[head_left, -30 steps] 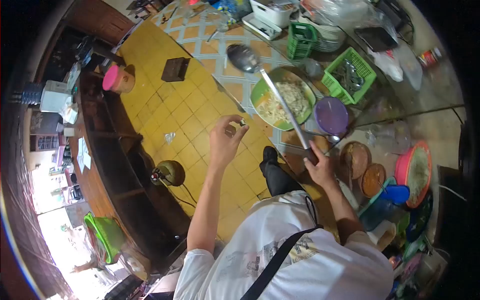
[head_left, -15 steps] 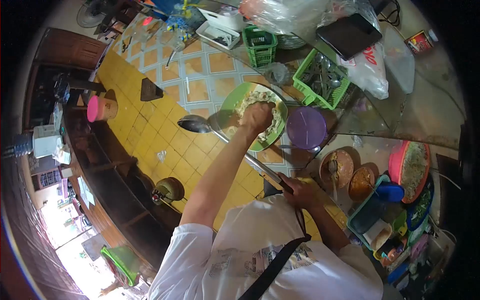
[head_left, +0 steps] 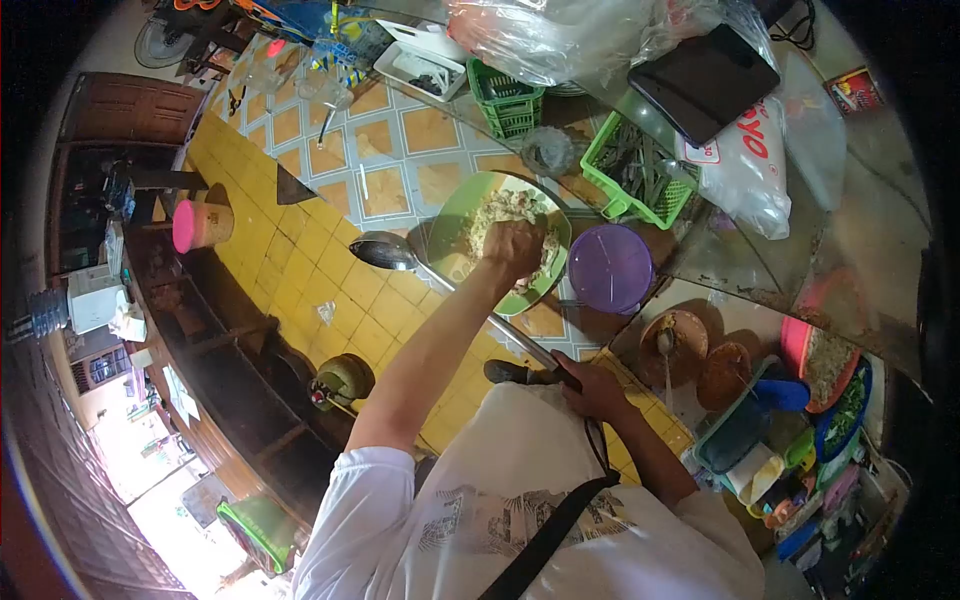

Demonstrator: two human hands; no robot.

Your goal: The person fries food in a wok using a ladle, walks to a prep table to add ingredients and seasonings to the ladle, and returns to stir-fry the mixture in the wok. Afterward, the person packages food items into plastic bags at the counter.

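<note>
My left hand is down in a green and white bowl, its fingers curled into a pale, lumpy food mixture with darker bits; the fingertips are hidden. My right hand grips the dark end of a long metal ladle close to my waist. The ladle's shaft runs under my left forearm, and its scoop is out over the floor, left of the bowl. Just right of the bowl stands a purple tub.
Beyond the bowl are green baskets, one holding cutlery, plastic bags and a black tablet-like device. To the right are brown bowls, a blue-green bin and a red basin. A gas cylinder stands on the yellow floor.
My left hand has shifted slightly within the mixture. My right hand still holds the ladle, almost unmoved. The view has tilted a little.
</note>
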